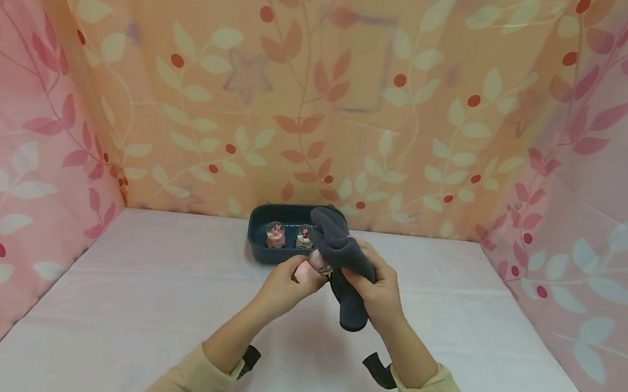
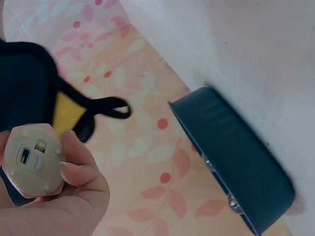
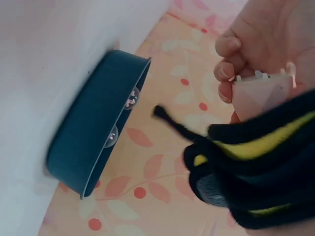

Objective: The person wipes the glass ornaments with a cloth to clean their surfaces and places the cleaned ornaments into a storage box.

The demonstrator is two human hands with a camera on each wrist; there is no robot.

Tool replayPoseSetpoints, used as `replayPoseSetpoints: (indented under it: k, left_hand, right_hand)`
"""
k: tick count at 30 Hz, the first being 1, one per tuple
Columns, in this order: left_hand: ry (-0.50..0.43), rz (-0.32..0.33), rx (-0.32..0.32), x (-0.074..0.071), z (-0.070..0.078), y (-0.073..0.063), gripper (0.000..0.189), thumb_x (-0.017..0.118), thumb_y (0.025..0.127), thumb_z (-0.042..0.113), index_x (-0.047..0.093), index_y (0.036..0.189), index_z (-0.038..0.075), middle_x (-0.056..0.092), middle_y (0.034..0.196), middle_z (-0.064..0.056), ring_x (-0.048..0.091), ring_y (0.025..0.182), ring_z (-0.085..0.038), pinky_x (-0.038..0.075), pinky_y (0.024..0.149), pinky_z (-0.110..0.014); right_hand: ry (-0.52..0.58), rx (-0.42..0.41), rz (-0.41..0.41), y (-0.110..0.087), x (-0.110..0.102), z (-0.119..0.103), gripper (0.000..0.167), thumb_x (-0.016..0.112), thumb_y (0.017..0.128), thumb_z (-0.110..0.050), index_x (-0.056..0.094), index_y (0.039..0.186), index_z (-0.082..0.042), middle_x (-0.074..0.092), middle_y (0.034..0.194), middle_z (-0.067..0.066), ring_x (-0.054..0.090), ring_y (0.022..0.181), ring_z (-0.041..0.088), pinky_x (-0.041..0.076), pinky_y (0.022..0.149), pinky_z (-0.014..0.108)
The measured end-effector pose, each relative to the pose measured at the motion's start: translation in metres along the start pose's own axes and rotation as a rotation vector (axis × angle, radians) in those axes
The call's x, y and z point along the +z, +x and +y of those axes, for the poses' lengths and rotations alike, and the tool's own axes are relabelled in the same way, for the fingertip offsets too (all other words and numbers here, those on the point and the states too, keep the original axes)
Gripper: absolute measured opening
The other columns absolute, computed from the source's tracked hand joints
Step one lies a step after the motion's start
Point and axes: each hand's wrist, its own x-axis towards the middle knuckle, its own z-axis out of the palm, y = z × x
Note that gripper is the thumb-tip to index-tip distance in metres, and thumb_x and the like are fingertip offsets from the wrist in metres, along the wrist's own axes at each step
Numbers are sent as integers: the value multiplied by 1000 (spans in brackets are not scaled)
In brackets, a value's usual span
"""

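Note:
My left hand (image 1: 279, 289) grips a small snow globe by its pink base (image 1: 304, 272), in front of the blue tray. The left wrist view shows the base's pale underside (image 2: 37, 164), with a switch and a small cover. In my right hand (image 1: 387, 289) is a bunched dark grey cleaning cloth (image 1: 343, 251), pressed over the globe's clear dome, which it partly hides. The cloth has black edging, a hanging loop (image 2: 115, 107) and a yellow patch (image 2: 68, 112). In the right wrist view the globe's base (image 3: 258, 96) shows just beyond the folded cloth.
A dark blue tray (image 1: 269, 255) stands at the table's back edge, against the patterned curtain (image 1: 214, 119). Inside it are a pink-based snow globe (image 1: 275, 236) and a white-based one (image 1: 304, 239). A white cloth covers the table (image 1: 142, 305). Pink leafy curtains hang on both sides.

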Motion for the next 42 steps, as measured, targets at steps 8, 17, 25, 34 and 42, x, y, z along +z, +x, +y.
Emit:
replayPoseSetpoints:
  k: [8, 17, 25, 34, 42]
  left_hand:
    - [79, 17, 93, 0, 1, -6, 41, 73, 84, 25, 61, 117, 4, 64, 94, -6, 58, 80, -20, 50, 67, -35]
    - [47, 31, 152, 9, -7, -6, 39, 70, 86, 24, 62, 120, 7, 64, 96, -5, 57, 79, -17, 50, 65, -31]
    - [-52, 5, 140, 12, -7, -8, 36, 68, 89, 20, 60, 119, 2, 61, 94, -8, 53, 77, -17, 47, 63, -31]
    - [-181, -108, 54, 13, -5, -9, 38, 63, 94, 21, 55, 124, 1, 58, 107, -10, 55, 91, -21, 51, 77, -33]
    - [-261, -98, 8, 18, -9, -10, 36, 63, 93, 19, 57, 122, -1, 60, 110, -9, 55, 94, -20, 49, 85, -38]
  right_hand:
    - [-145, 119, -165, 2, 2, 7, 19, 69, 84, 1, 70, 103, 1, 34, 152, 9, 24, 142, 36, 34, 103, 56]
    - [-61, 257, -15, 4, 4, 13, 24, 68, 83, 4, 66, 107, 11, 51, 137, 13, 43, 129, 33, 47, 92, 34]
    - [88, 386, 219, 6, 5, 13, 22, 62, 89, 0, 62, 110, 6, 63, 92, 9, 64, 78, 17, 54, 70, 29]
    - [267, 529, 271, 7, 3, 15, 17, 55, 94, -7, 56, 109, 2, 62, 84, 5, 63, 71, 12, 53, 67, 26]
    - [337, 664, 220, 6, -2, 19, 34, 51, 99, -12, 44, 126, 6, 61, 94, 5, 64, 78, 11, 54, 72, 25]
